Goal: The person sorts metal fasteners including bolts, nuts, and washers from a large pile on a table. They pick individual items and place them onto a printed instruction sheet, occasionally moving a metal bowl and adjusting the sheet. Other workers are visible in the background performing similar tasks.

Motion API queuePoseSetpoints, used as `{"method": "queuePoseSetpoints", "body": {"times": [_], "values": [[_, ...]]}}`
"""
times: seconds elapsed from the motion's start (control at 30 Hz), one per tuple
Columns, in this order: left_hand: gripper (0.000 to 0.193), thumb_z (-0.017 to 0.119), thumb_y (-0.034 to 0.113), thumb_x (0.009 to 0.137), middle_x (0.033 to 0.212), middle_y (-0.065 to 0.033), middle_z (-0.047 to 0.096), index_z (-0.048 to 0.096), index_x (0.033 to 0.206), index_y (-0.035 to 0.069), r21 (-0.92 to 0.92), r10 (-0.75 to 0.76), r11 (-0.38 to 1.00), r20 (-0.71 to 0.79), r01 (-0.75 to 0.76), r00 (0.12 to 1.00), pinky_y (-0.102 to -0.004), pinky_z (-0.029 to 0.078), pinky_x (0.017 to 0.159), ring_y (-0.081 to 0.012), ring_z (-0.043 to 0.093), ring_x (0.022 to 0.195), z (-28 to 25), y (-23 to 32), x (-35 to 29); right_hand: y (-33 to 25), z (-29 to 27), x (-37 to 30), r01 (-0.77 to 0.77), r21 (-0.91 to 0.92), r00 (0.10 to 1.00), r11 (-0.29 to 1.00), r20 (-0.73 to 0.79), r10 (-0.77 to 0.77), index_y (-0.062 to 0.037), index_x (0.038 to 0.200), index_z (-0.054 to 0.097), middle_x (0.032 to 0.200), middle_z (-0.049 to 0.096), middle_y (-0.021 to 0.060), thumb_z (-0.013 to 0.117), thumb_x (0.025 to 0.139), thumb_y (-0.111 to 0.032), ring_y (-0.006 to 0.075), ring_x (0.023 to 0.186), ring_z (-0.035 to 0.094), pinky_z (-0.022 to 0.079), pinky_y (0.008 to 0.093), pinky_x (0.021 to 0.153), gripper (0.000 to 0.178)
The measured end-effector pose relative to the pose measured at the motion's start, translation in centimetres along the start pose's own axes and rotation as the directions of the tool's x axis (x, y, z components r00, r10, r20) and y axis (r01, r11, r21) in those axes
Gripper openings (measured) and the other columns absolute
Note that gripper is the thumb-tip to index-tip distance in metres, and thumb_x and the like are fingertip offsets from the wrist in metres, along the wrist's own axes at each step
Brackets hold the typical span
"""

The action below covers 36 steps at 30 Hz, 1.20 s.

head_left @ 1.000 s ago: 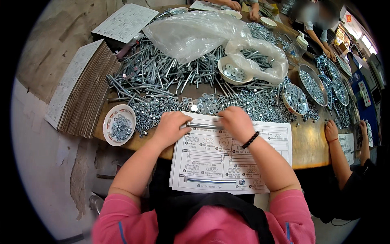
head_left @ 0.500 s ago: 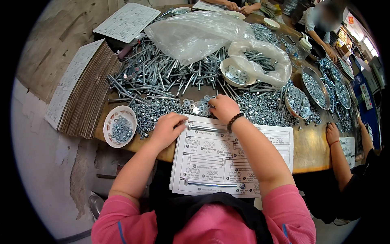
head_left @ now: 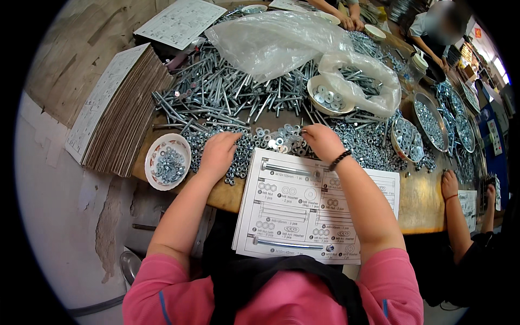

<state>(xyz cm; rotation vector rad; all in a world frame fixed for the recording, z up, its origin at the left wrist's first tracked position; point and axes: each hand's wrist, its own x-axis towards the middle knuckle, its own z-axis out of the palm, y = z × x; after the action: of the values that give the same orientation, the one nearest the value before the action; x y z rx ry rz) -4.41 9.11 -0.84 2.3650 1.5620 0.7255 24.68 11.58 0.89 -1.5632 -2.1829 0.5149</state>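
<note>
My left hand [head_left: 218, 155] rests on the pile of small nuts [head_left: 233, 176], just beyond the upper left corner of a printed parts sheet [head_left: 303, 208]. Its fingers are bent together, their tips hidden from me. My right hand [head_left: 325, 142] reaches past the sheet's top edge to a heap of flat washers [head_left: 280, 138]. Its thumb and fingertips are pinched at that heap's right side; what lies between them is too small to tell. On the sheet, a long bolt [head_left: 290, 244] lies near the bottom, a nut [head_left: 330, 248] by its right end. Another bolt [head_left: 287, 170] lies near the top.
A patterned bowl of small hardware [head_left: 186, 172] stands left, near a tall stack of sheets [head_left: 122, 108]. Loose long bolts [head_left: 230, 81] and a clear plastic bag [head_left: 279, 43] fill the back. Right are a washer bowl [head_left: 403, 154], a metal tray [head_left: 447, 141] and a co-worker's hand [head_left: 449, 183].
My left hand has moved from the sheet's upper left corner onto the nuts. My right hand has drawn back slightly at the washers, exposing more of them. The whole view has shifted slightly.
</note>
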Motion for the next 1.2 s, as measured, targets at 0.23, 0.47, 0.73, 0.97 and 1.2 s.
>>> {"method": "queuePoseSetpoints", "body": {"times": [0.23,0.47,0.73,0.97,1.2], "values": [[0.045,0.053,0.021,0.082,0.136,-0.0089,0.041,0.048,0.125,0.008,0.19,0.126,0.962,0.324,-0.195,0.937,-0.047,0.022,0.105,-0.0307,0.032,0.128,0.6,0.8,0.9,0.0,-5.3,-8.8,-0.102,0.153,0.993,0.983,-0.047,0.111,-0.0046,0.087,0.067,0.081,0.063,0.0106,0.063,0.077,-0.013,0.0266,0.076,0.059,0.046,0.034,0.067,0.014],[0.051,0.06,0.021,0.079,0.137,-0.0064,0.04,0.046,0.127,0.009,0.231,0.111,0.954,0.327,-0.193,0.938,-0.0441,0.022,0.106,-0.0256,0.036,0.126,-1.2,0.5,-3.4,1.3,-5.4,-18.7,-0.045,-0.006,0.999,0.999,-0.005,0.045,-0.0094,0.082,0.065,0.075,0.061,0.008,0.061,0.074,-0.011,0.0275,0.074,0.058,0.047,0.0374,0.065,0.009],[0.056,0.057,0.021,0.08,0.14,-0.0093,0.034,0.04,0.131,0.007,0.263,0.079,0.951,0.309,-0.165,0.948,-0.0454,0.016,0.108,-0.031,0.026,0.131,-1.2,0.5,-7.5,-0.5,-4.1,-26.3,0.067,-0.255,0.988,0.965,-0.115,-0.099,-0.0124,0.091,0.064,0.079,0.058,0.0007,0.06,0.067,-0.008,0.0199,0.07,0.055,0.047,0.0301,0.061,0.024],[0.053,0.054,0.021,0.081,0.139,-0.0123,0.035,0.041,0.131,0.007,0.201,0.084,0.971,0.213,-0.128,0.973,-0.0469,0.016,0.108,-0.0325,0.027,0.131,-0.4,-0.4,-8.2,-0.4,-5.2,-28.7,-0.005,-0.047,1.0,0.999,-0.008,0.004,-0.0125,0.094,0.064,0.085,0.06,0.0028,0.071,0.062,-0.011,0.0239,0.077,0.056,0.047,0.0333,0.067,0.033],[0.05,0.052,0.02,0.083,0.137,-0.0142,0.039,0.043,0.129,0.004,0.067,0.079,0.994,0.112,-0.087,0.991,-0.0433,0.021,0.107,-0.0333,0.032,0.128,-1.1,0.2,-7.8,-0.2,-5.2,-28.6,-0.054,-0.026,0.998,0.998,0.043,0.055,-0.013,0.095,0.063,0.087,0.059,0.0036,0.072,0.064,-0.017,0.0242,0.084,0.056,0.047,0.0334,0.072,0.032]]}}
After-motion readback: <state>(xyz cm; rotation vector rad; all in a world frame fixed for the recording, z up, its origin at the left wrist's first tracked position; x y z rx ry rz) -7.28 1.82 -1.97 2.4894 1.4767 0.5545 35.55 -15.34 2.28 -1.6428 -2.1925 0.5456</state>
